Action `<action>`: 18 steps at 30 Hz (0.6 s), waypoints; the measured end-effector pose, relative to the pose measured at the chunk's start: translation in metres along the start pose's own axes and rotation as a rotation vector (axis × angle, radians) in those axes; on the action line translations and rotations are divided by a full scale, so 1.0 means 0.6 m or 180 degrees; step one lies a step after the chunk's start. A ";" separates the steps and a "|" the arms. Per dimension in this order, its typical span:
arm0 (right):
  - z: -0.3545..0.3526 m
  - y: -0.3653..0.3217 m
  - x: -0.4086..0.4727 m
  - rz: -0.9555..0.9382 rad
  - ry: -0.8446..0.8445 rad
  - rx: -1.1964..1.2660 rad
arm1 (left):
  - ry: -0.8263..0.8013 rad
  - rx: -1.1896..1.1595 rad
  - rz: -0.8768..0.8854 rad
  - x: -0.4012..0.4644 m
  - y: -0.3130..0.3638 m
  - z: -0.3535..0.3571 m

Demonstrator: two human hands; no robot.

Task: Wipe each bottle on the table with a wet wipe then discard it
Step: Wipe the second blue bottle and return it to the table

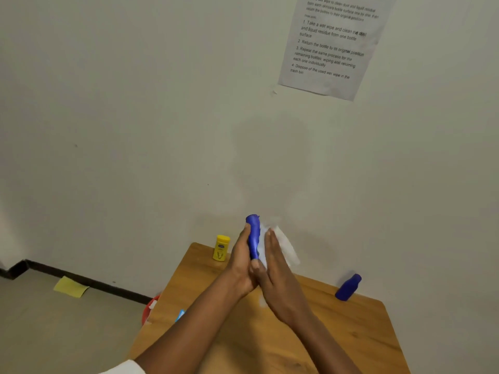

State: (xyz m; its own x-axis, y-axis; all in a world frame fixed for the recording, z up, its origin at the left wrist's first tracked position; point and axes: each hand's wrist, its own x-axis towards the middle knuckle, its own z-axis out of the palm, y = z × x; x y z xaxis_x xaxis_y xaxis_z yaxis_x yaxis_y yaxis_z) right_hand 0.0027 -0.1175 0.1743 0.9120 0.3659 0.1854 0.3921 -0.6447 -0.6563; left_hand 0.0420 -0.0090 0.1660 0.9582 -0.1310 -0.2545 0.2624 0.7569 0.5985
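I see my left hand (241, 261) gripping the slim blue plastic bottle (253, 236) upright, my right hand (272, 261) pressing the white wet wipe (283, 242) flat against it; the yellow bottle (221, 248) and the stubby blue bottle (348, 287) stand waiting, I judge.

On the wall ahead of me hangs a printed sheet (334, 44) — steps 1 to 4: "Take a wet wipe…", "Return the bottle to its original position". The yellow bottle's (221, 248) label is unreadable.
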 end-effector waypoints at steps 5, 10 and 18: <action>0.010 -0.012 -0.010 -0.0488 0.0050 -0.0527 | 0.0094 0.0033 -0.0064 0.020 0.009 0.010; -0.005 0.031 -0.027 -0.0185 -0.0056 -0.0115 | 0.0225 0.0039 -0.0075 0.025 -0.016 0.005; -0.003 0.053 -0.054 -0.0762 0.0347 -0.0634 | -0.0108 0.0326 -0.0401 0.034 -0.037 0.031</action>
State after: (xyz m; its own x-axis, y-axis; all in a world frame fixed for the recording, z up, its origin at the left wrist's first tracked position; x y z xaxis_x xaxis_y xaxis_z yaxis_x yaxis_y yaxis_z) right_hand -0.0139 -0.1510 0.1486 0.7944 0.4558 0.4015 0.6030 -0.6715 -0.4307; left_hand 0.0577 -0.0405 0.1616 0.9198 -0.2436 -0.3075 0.3893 0.6642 0.6382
